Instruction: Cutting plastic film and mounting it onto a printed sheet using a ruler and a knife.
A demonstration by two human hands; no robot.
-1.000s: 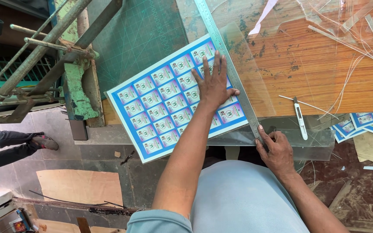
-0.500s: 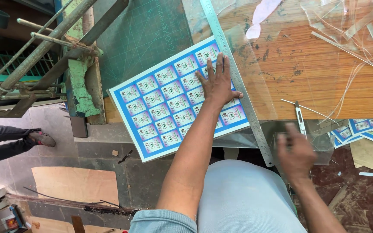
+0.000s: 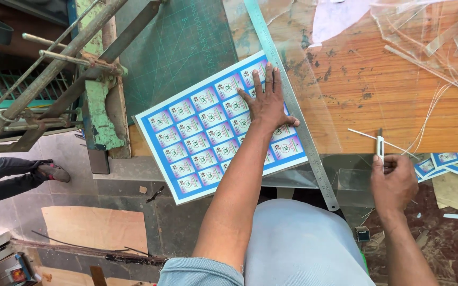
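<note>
My left hand [image 3: 267, 101] lies flat, fingers spread, on a blue-bordered printed sheet of small labels [image 3: 197, 132] that rests on the table and overhangs its near edge. A long steel ruler [image 3: 292, 100] runs along the sheet's right edge, beside my fingers. At the table's near edge my right hand [image 3: 393, 180] closes around a slim white utility knife [image 3: 380, 144], whose tip points away from me.
A green cutting mat [image 3: 186, 47] lies under the sheet's far end. Thin plastic trimmings [image 3: 441, 47] litter the orange table [image 3: 377, 90]. Cut label strips [image 3: 451, 167] sit at the right. A metal lever cutter [image 3: 75, 69] stands left. Another person's foot [image 3: 54, 172] is on the floor.
My right hand left the ruler's near end, moved right and took hold of the white knife. My left hand stays pressed on the sheet.
</note>
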